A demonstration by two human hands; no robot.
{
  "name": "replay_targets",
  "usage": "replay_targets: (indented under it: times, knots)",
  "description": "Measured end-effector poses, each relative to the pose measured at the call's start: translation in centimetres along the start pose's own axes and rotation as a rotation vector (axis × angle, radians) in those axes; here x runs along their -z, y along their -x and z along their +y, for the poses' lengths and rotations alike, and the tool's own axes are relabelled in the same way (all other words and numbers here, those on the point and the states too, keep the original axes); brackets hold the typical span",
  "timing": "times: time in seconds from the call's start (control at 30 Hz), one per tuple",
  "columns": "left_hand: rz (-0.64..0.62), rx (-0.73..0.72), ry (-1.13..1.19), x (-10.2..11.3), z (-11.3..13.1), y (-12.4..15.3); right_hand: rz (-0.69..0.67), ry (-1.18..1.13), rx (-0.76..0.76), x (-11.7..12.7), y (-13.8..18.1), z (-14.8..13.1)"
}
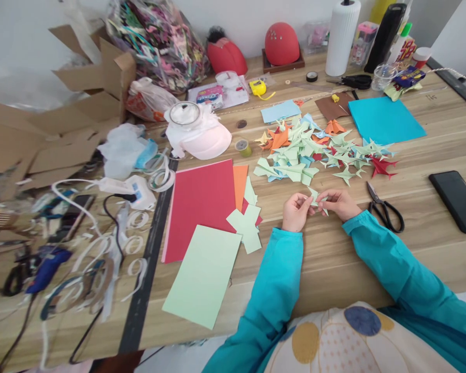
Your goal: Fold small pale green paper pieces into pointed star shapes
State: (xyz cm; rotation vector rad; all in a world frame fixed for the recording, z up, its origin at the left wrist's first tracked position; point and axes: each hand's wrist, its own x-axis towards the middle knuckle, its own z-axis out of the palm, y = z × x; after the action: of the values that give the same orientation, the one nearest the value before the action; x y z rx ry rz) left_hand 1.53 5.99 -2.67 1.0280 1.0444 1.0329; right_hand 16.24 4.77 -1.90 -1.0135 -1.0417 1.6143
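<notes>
Between my two hands, just above the wooden table, is a small pale green folded paper piece with pointed ends. My left hand pinches its left side. With thumb and fingertips, my right hand grips its right side. Beyond the hands lies a pile of folded paper shapes in green, orange, blue and red. Black-handled scissors rest beside my right hand. To the left of my left hand are pale green paper pieces, overlapping a red sheet. A pale green sheet lies nearer the front edge.
A black phone lies at the right. Blue paper lies behind the pile, with a yellow tape measure further left. Cables, tape rolls and a power strip clutter the left, near a cardboard box. Bottles stand at the back.
</notes>
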Motion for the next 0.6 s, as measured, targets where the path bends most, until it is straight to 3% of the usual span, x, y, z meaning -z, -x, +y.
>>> replay_targets:
  times: [0.4, 0.6]
  knots:
    - [0.003, 0.033, 0.117, -0.02, 0.44, 0.00, 0.004, -0.016, -0.016, -0.20, -0.01, -0.11]
    - [-0.077, 0.074, 0.141, 0.19, 0.80, 0.11, 0.014, -0.045, -0.006, -0.06, -0.02, 0.12]
